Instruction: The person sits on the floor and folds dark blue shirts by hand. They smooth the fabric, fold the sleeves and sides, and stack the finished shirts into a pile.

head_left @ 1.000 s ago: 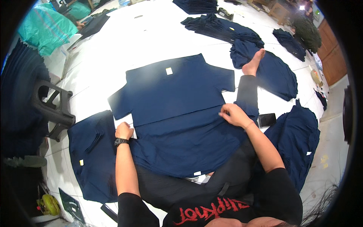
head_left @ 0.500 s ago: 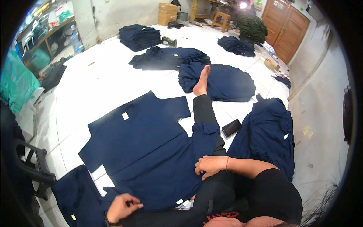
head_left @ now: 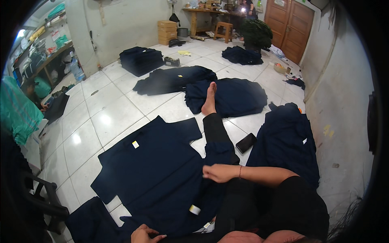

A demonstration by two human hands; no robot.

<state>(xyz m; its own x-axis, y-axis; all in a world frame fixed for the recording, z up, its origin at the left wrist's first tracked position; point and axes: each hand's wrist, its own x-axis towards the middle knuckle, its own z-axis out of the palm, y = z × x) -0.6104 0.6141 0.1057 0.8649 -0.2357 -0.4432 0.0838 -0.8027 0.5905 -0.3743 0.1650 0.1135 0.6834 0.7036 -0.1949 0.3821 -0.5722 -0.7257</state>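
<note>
A navy short-sleeved shirt (head_left: 162, 162) lies spread over the floor and against my outstretched leg, a small white-and-yellow label near its neckline. Its right side is bunched by my leg, where my right hand (head_left: 221, 173) is closed at the cloth. What the fingers hold is partly hidden in the dark folds. Down at the lower hem, my left hand (head_left: 146, 235) rests with fingers loosely bent and thumb apart, partly cut off by the frame edge. A blurred white-and-yellow tag (head_left: 195, 209) shows over the shirt's lower part.
Navy garment piles lie beyond my foot (head_left: 227, 97), by the right wall (head_left: 283, 141) and farther back (head_left: 141, 60). A black phone (head_left: 246, 143) is beside my leg. At left are a dark plastic chair (head_left: 48, 202) and another navy garment (head_left: 93, 220). A wooden stool (head_left: 223, 31) stands far back.
My left hand has moved right and down along the hem. My right hand has shifted slightly left, its fingers more closed. The white-and-yellow tag now shows higher on the shirt; the view has tilted up.
</note>
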